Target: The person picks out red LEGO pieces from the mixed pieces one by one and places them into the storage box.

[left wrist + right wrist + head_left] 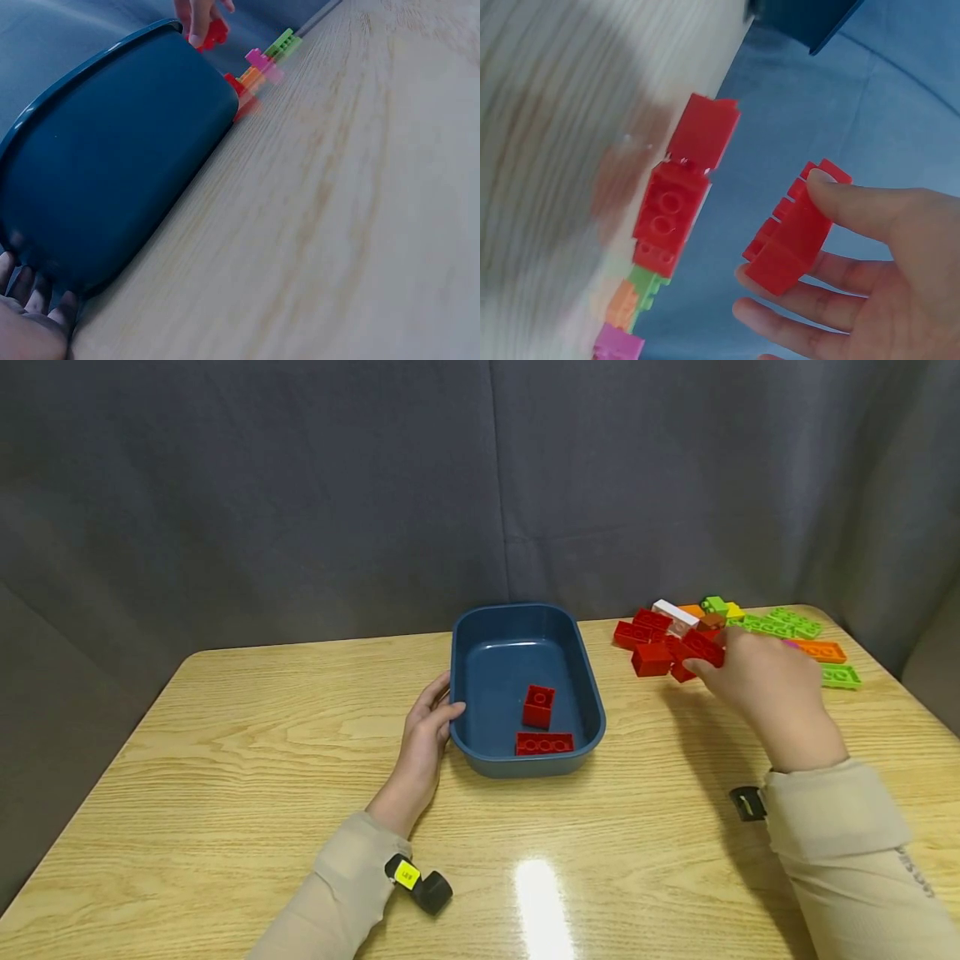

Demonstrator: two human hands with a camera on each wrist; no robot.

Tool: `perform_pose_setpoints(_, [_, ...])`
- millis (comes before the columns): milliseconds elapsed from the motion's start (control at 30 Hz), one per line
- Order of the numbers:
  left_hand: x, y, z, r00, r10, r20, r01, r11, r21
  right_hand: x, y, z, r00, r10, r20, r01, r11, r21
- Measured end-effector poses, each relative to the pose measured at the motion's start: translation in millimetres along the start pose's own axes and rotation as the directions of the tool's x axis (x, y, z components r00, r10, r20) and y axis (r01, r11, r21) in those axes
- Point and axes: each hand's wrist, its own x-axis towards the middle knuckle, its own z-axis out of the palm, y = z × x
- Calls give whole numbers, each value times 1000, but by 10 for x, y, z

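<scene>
My left hand (pixel 425 735) holds the left side of a dark blue bin (pixel 467 757), its thumb over the rim and its fingers against the outer wall. Inside the bin lie a short red brick (pixel 537 708) and a longer red brick (pixel 544 743). Over the pile at the right, my right hand (pixel 772 685) pinches a red brick (pixel 795 232) between thumb and fingers, lifted clear of the table in the right wrist view. Below and beside it are other red bricks (pixel 651 660) and a white brick (pixel 675 614).
Behind the red bricks lie green plates (pixel 780 622), an orange plate (pixel 821 651) and a yellow brick (pixel 734 611). A grey curtain (pixel 337 502) hangs along the table's back edge. The wooden table (pixel 247 760) extends left of the bin.
</scene>
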Motion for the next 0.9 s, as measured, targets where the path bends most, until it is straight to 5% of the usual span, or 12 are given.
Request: perform_pose_setpoints(900, [-5,8,4,1000,3,-3,-4,1000,-8,-186,-469,-43,969,-162,-187,153,986,-61])
